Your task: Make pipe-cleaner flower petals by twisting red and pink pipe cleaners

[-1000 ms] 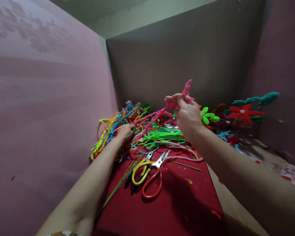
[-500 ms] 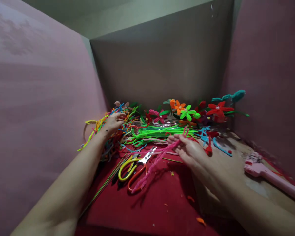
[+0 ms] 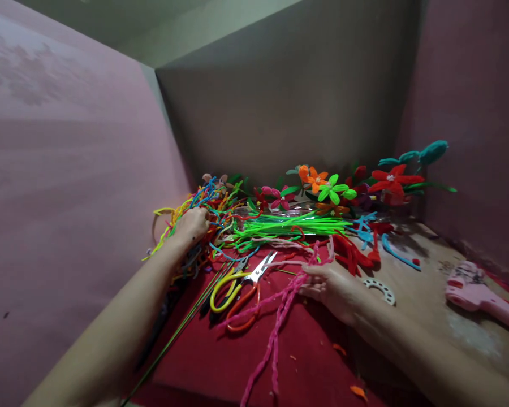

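My left hand (image 3: pixel 192 224) is closed in the tangled pile of multicoloured pipe cleaners (image 3: pixel 207 206) at the left of the red cloth (image 3: pixel 305 362). My right hand (image 3: pixel 333 289) rests low on the cloth, fingers pinched on a bundle of pink pipe cleaners (image 3: pixel 275 325) that trails toward me over the cloth. Two pairs of scissors, yellow-handled (image 3: pixel 231 281) and orange-handled (image 3: pixel 246 305), lie between my hands. Bright green pipe cleaners (image 3: pixel 288 226) lie behind them.
Finished pipe-cleaner flowers stand along the back wall: orange (image 3: pixel 314 178), green (image 3: pixel 335 192), red (image 3: pixel 392 181), teal (image 3: pixel 424 152). A pink tool (image 3: pixel 479 294) lies at right on the wooden surface, beside a small white curved piece (image 3: pixel 379 289). Thin green wires (image 3: pixel 182 328) lie at left. Cardboard walls enclose the area.
My right hand has come down from up high to the cloth, bringing the pink pipe cleaners, which now trail toward me. My left hand stays in the coloured pile.
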`<state>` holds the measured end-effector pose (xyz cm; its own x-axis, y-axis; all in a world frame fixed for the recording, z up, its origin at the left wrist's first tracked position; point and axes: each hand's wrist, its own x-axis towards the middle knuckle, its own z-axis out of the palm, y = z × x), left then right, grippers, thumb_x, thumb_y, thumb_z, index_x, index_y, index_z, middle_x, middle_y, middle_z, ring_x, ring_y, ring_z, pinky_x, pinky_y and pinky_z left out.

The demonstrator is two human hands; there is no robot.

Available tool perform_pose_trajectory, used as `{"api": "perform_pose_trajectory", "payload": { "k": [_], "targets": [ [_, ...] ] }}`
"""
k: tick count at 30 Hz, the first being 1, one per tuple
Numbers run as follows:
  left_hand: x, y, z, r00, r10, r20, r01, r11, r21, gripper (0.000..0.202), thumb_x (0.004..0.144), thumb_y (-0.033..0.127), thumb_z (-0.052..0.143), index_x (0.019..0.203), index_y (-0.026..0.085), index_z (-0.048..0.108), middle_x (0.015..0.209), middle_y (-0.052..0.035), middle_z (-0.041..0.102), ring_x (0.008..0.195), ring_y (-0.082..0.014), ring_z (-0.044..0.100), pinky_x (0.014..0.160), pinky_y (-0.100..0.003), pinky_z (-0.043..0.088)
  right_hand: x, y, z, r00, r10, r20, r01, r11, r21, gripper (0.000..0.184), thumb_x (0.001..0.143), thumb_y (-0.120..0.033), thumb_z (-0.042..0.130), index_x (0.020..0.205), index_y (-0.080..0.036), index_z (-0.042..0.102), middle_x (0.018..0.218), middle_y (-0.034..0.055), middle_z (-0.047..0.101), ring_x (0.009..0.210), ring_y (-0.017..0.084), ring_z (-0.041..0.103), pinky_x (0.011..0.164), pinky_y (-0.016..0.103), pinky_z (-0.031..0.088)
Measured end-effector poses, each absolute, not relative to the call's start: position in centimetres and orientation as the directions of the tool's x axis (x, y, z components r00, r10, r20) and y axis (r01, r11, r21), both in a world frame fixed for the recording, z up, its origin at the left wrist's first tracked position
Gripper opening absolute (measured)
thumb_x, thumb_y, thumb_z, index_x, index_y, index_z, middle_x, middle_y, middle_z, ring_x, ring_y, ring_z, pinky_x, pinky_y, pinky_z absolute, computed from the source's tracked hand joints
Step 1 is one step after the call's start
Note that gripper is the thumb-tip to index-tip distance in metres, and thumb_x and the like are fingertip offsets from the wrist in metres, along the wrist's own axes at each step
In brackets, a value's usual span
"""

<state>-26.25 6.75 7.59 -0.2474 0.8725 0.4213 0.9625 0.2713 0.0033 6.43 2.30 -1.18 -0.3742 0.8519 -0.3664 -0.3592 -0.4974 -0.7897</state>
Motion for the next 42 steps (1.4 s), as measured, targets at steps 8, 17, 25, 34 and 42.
{"api": "perform_pose_trajectory", "payload": {
  "k": [8,17,25,34,42],
  "targets": [
    [-27.3,5.3,8.7,-0.262,0.852,0.453,0.947,0.318,-0.049,0.024,0.072,0.035,0.054,0.084,0.020,0.069,0.080,-0.0069,0.067,0.073,-0.0210,0.059,0.061,-0.026,0.041,8.5,-0.2,-1.4,-0.453,0.847,-0.278,0.024,-0.299,-0.954,0.012,0.066,-0.025,0.065,0.065,-0.014,0.060,0.060,0.0047,0.062,0.047,0.012,0.057,0.045,0.023,0.047],
    [-25.1,8.8,5.6,0.035,0.896,0.442,0.961,0.091,-0.260,0.046,0.074,0.023,0.051,0.120,0.023,0.056,0.128,-0.0111,0.046,0.118,-0.0297,0.035,0.095,-0.042,0.031,-3.8,9.1,5.0,-0.377,0.908,0.183,0.009,0.201,-0.980,0.013,0.071,-0.008,0.050,0.066,-0.011,0.061,0.057,0.0043,0.062,0.048,0.012,0.058,0.049,0.022,0.048],
    [-28.3,8.7,4.5,0.041,0.932,0.361,0.926,0.100,-0.364,0.023,0.074,0.022,0.051,0.087,0.015,0.068,0.118,-0.0157,0.051,0.119,-0.0323,0.034,0.092,-0.044,0.032,-16.9,17.1,3.5,-0.305,0.913,0.271,0.323,0.366,-0.873,0.032,0.071,-0.003,0.051,0.099,-0.010,0.065,0.093,0.0140,0.068,0.087,0.022,0.064,0.075,0.029,0.048],
    [-29.3,7.9,4.1,0.028,0.951,0.309,0.915,0.100,-0.392,0.027,0.079,0.019,0.045,0.096,0.016,0.065,0.111,-0.0160,0.054,0.117,-0.0295,0.036,0.092,-0.043,0.033,-19.7,20.3,3.0,-0.584,0.762,0.281,0.645,0.645,-0.410,0.022,0.078,-0.022,0.059,0.097,-0.013,0.065,0.108,0.0146,0.061,0.103,0.025,0.055,0.085,0.031,0.042],
    [-29.1,7.6,3.7,0.003,0.951,0.309,0.922,0.117,-0.369,0.028,0.079,0.018,0.043,0.101,0.014,0.060,0.112,-0.0147,0.052,0.116,-0.0279,0.035,0.090,-0.042,0.034,-20.7,21.4,3.4,-0.782,0.609,0.137,0.614,0.789,-0.002,0.029,0.086,-0.032,0.052,0.109,-0.015,0.056,0.109,0.0099,0.058,0.096,0.020,0.057,0.080,0.038,0.048]
  ]
}}
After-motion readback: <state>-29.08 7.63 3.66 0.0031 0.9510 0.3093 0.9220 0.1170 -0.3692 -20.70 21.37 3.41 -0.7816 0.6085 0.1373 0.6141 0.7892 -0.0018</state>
